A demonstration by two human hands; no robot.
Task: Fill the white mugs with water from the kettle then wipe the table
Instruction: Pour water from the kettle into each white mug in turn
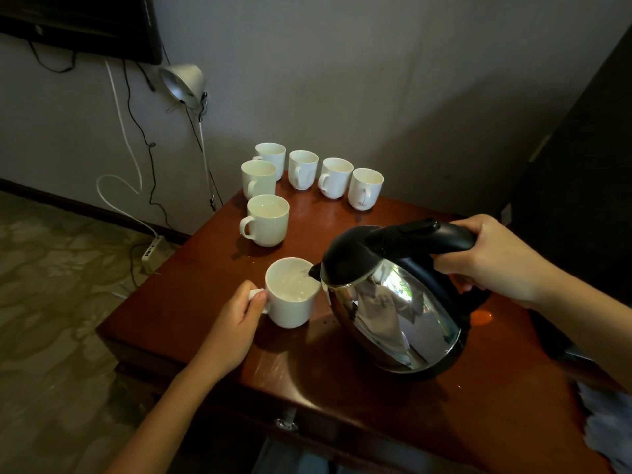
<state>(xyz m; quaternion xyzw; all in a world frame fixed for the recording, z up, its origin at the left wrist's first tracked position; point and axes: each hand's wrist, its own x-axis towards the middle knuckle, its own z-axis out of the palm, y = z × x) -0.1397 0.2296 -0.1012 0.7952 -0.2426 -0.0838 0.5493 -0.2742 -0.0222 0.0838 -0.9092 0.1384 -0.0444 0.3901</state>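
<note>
Right now the right hand (492,258) grips the tilted kettle (393,302) by its handle, spout over the near mug (292,292), which the left hand (236,323) steadies by its handle near the table's (342,388) left edge; six mugs (307,176) wait toward the far corner

Dim room, dark vignetted corners, window glare on the kettle (393,313).

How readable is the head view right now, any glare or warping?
Head view: dim room, dark corners; wide-angle bending at the edges; kettle body mirrors a bright window; sheen on the table; water in the mug looks blurred.
</note>
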